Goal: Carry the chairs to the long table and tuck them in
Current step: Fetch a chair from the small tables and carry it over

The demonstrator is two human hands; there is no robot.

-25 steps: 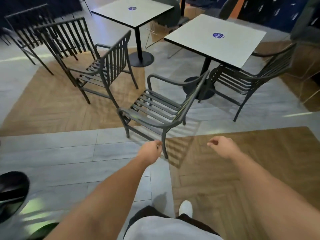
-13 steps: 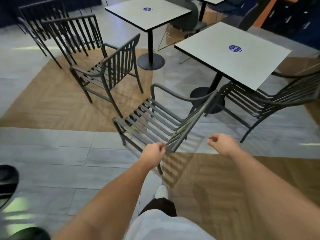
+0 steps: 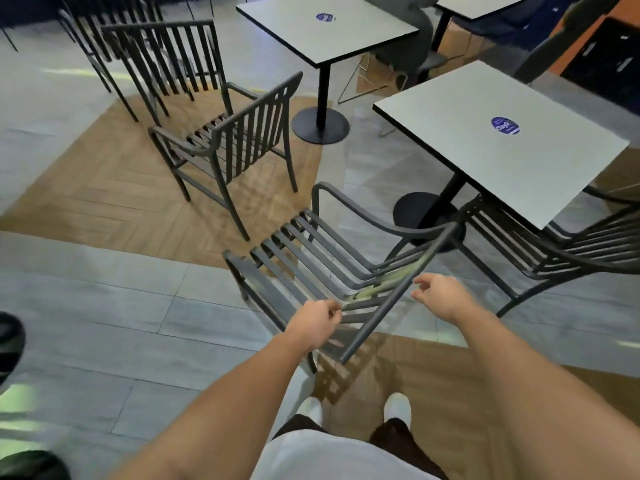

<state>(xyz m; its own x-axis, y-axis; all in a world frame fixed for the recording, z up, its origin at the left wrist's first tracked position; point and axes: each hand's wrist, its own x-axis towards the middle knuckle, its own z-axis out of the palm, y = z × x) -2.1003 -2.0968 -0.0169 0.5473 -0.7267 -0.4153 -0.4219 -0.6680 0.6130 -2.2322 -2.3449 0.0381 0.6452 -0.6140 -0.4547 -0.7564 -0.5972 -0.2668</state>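
Observation:
A dark grey slatted metal armchair point(image 3: 311, 258) stands right in front of me, its backrest toward me and its seat facing the square tables. My left hand point(image 3: 315, 323) is curled over the rear end of the chair's near armrest; the hand hides whether it grips the bar. My right hand point(image 3: 440, 296) hovers just right of the backrest's top rail, fingers loosely curled, holding nothing. A second matching armchair point(image 3: 225, 147) stands farther off to the left on the wood-pattern floor. No long table is in view.
A square pedestal table point(image 3: 502, 150) stands at the right with a third armchair point(image 3: 571, 244) partly under it. Another square table point(image 3: 325, 32) is behind. Several more chairs point(image 3: 114, 36) are grouped at the back left. A dark object point(image 3: 10, 337) sits at the left edge.
I have stepped closer to the nearest chair. Both hands have reached forward, the left arriving at the near armrest and the right coming up beside the backrest rail.

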